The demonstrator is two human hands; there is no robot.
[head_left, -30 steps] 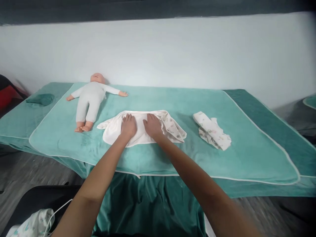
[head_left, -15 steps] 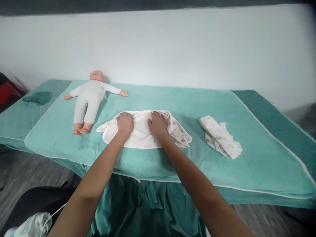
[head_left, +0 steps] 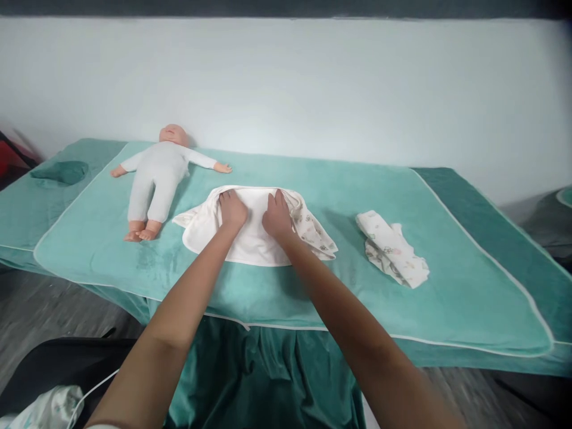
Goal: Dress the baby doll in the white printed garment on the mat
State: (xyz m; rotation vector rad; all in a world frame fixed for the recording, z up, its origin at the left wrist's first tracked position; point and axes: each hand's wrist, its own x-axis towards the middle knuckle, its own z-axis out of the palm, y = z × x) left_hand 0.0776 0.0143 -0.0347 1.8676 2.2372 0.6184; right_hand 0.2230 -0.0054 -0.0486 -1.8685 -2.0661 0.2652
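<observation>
A white baby garment (head_left: 257, 253) lies spread on the green bed in front of me, its plain lining facing up and a small print on the outer side at the right. My left hand (head_left: 233, 210) is closed on the cloth near the upper left, fingers curled in under the raised far edge. At the upper right, my right hand (head_left: 277, 217) grips the same garment, its fingertips partly hidden by folds. To the left, a baby doll (head_left: 163, 173) in a white suit rests on its back, arms spread.
A crumpled printed cloth (head_left: 395, 250) lies to the right. The green cover (head_left: 469, 298) has white piping, with a dark green pillow-like item (head_left: 60, 173) at far left. A black chair (head_left: 58, 363) holding a printed cloth (head_left: 53, 408) and a white cord stands at lower left.
Both hands have moved slightly away from me and closer together, their fingers curling into the garment. Its far edge has risen and now stands above my fingers. The doll stays put.
</observation>
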